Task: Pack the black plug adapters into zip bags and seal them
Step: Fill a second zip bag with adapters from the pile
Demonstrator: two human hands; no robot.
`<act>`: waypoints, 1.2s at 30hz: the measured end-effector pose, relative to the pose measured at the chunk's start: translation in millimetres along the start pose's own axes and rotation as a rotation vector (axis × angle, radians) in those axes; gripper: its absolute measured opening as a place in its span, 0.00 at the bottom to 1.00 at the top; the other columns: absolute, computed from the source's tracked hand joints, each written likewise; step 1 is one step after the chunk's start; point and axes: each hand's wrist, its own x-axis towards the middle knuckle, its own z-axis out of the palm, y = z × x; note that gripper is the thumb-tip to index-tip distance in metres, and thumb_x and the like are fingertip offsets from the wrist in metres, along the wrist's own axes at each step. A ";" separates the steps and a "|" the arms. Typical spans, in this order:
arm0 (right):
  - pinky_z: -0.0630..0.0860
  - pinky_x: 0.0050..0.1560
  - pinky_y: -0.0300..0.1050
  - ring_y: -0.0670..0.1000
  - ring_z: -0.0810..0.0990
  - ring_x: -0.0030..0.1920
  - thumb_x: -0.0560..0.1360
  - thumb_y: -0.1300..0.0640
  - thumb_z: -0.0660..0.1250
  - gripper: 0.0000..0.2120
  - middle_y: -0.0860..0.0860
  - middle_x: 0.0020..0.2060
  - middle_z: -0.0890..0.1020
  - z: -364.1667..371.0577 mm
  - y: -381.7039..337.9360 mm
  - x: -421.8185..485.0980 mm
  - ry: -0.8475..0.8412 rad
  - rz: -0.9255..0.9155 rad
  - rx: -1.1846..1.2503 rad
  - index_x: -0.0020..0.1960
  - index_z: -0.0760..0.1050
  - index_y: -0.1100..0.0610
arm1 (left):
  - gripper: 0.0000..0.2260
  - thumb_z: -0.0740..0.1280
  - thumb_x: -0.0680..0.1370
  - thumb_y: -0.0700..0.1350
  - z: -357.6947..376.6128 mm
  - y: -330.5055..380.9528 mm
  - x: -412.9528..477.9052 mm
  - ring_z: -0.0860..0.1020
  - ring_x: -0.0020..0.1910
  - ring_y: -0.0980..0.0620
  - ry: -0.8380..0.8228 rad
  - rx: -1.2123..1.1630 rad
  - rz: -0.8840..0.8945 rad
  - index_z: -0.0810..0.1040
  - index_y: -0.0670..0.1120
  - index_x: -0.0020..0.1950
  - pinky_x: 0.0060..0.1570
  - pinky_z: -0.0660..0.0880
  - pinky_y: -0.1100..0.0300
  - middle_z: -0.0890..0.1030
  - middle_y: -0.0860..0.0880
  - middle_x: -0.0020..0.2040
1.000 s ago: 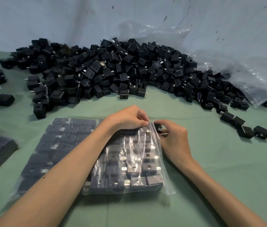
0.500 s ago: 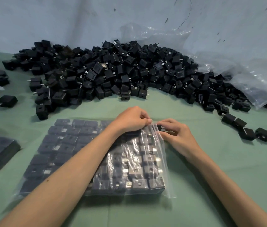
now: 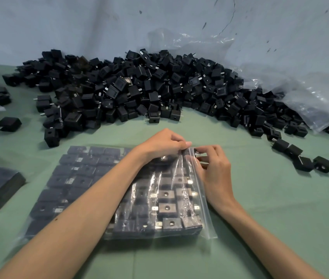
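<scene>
Zip bag (image 3: 169, 198), left hand (image 3: 163, 146) pinching corner, adapter (image 3: 196, 153) half-hidden in right hand (image 3: 216, 170)

head-worn view — forward, downward, close over table (image 3: 280, 208)

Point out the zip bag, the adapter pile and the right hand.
zip bag (image 3: 208, 224): head view, its clear right edge.
adapter pile (image 3: 139, 87): head view, middle of the heap.
right hand (image 3: 214, 170): head view, back of the hand.
</scene>
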 end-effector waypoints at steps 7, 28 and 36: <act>0.78 0.43 0.44 0.46 0.79 0.39 0.73 0.52 0.72 0.09 0.46 0.43 0.82 -0.9 -3.1 10.5 0.000 0.108 0.017 0.49 0.79 0.54 | 0.11 0.66 0.78 0.53 -0.2 0.9 -2.2 0.80 0.40 0.63 -0.021 -0.001 0.012 0.85 0.50 0.47 0.47 0.74 0.64 0.84 0.58 0.37; 0.81 0.47 0.49 0.51 0.82 0.45 0.63 0.52 0.78 0.20 0.50 0.47 0.79 13.8 -20.9 15.8 -0.051 0.711 0.506 0.47 0.70 0.51 | 0.11 0.67 0.76 0.57 4.0 -0.2 3.3 0.80 0.50 0.56 -0.021 0.058 -0.011 0.84 0.53 0.48 0.60 0.73 0.53 0.84 0.55 0.46; 0.82 0.40 0.43 0.51 0.84 0.41 0.67 0.65 0.75 0.23 0.55 0.46 0.82 14.8 -23.0 6.9 -0.103 0.813 0.848 0.58 0.71 0.57 | 0.13 0.65 0.75 0.60 2.5 -1.7 3.5 0.80 0.48 0.57 -0.007 0.086 -0.020 0.84 0.54 0.47 0.56 0.74 0.55 0.84 0.56 0.45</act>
